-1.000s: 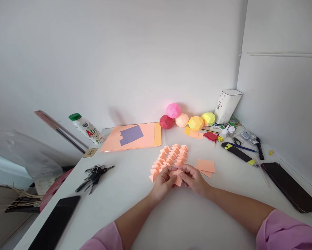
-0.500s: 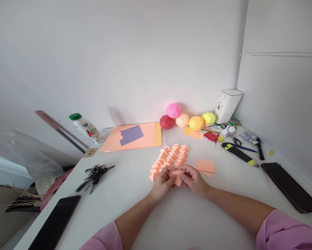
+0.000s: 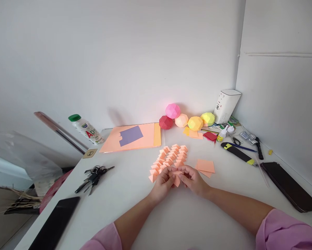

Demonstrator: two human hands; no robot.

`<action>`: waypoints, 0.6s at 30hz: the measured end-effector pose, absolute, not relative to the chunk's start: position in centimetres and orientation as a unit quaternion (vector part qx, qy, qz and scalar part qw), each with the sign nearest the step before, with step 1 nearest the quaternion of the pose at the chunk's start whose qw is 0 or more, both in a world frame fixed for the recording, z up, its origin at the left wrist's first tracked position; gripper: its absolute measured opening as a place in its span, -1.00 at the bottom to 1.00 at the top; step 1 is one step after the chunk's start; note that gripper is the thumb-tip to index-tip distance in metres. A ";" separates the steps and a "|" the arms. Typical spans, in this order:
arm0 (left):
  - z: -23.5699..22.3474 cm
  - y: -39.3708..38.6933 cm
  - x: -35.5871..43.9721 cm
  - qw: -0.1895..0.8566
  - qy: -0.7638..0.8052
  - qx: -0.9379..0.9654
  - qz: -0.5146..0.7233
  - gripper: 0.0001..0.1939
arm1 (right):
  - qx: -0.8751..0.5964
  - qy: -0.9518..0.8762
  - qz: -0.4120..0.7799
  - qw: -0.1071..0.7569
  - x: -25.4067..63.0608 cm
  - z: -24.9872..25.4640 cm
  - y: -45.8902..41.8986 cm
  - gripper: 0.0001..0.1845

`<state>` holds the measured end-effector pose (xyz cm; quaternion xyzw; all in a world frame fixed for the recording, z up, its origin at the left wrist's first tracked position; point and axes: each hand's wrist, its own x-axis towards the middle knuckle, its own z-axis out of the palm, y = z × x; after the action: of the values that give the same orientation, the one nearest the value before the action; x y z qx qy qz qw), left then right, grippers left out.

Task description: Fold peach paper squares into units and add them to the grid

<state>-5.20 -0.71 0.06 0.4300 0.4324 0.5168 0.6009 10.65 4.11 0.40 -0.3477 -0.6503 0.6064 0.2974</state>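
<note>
Between my two hands is a small folded piece of peach paper (image 3: 177,180). My left hand (image 3: 163,181) pinches its left side with thumb and fingers. On the other side, my right hand (image 3: 194,178) grips it the same way, so both hands are closed. Just beyond my fingers stand rows of folded peach paper units (image 3: 169,158), partly hidden by my hands. To the right of my right hand lies a small stack of flat peach paper squares (image 3: 206,166).
Several faceted paper balls (image 3: 173,111) rest by the wall. Peach sheets (image 3: 111,139) bear a purple piece (image 3: 131,135). Keys (image 3: 95,177), a bottle (image 3: 87,130) and a black phone-like slab (image 3: 54,222) are at left; a utility knife (image 3: 236,153), glue bottle (image 3: 222,134) and dark case (image 3: 288,185) at right.
Both hands stay closed on the folded paper in nearly the same place. The whole view has shifted very slightly.
</note>
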 end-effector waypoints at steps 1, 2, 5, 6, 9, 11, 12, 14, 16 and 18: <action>0.1 -0.7 -5.2 0.601 0.433 0.432 0.516 -0.65 | -0.348 -0.651 0.606 0.295 10.7 0.4 4.1 -0.68; 0.1 -0.7 -5.2 0.601 0.433 0.432 0.514 -0.65 | -0.346 -0.653 0.606 0.294 10.7 0.3 4.1 -0.68; 0.1 -0.7 -5.3 0.605 0.435 0.431 0.509 -0.67 | -0.341 -0.657 0.606 0.291 10.7 0.2 4.1 -0.68; 0.1 -0.7 -5.3 0.607 0.434 0.430 0.508 -0.68 | -0.341 -0.658 0.606 0.290 10.7 0.2 4.1 -0.68; 0.0 -0.7 -5.3 0.608 0.428 0.433 0.510 -0.69 | -0.342 -0.658 0.605 0.290 10.8 0.2 4.2 -0.68; 0.1 -0.7 -5.3 0.607 0.425 0.435 0.511 -0.68 | -0.339 -0.658 0.607 0.289 10.8 0.2 4.1 -0.69; 0.1 -0.7 -5.2 0.608 0.424 0.435 0.511 -0.68 | -0.338 -0.658 0.608 0.288 10.8 0.1 4.1 -0.69; 0.2 -0.7 -5.2 0.612 0.420 0.434 0.510 -0.67 | -0.337 -0.659 0.608 0.288 10.7 0.1 4.1 -0.68; 0.2 -0.7 -5.1 0.614 0.417 0.434 0.511 -0.67 | -0.335 -0.660 0.608 0.287 10.7 0.0 4.1 -0.67; 0.2 -0.7 -5.1 0.612 0.416 0.436 0.512 -0.66 | -0.330 -0.662 0.608 0.289 10.7 0.0 4.2 -0.67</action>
<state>-5.11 -0.71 0.20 0.4358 0.4164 0.5123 0.6117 10.69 4.18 -0.04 -0.3305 -0.6619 0.6077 0.2887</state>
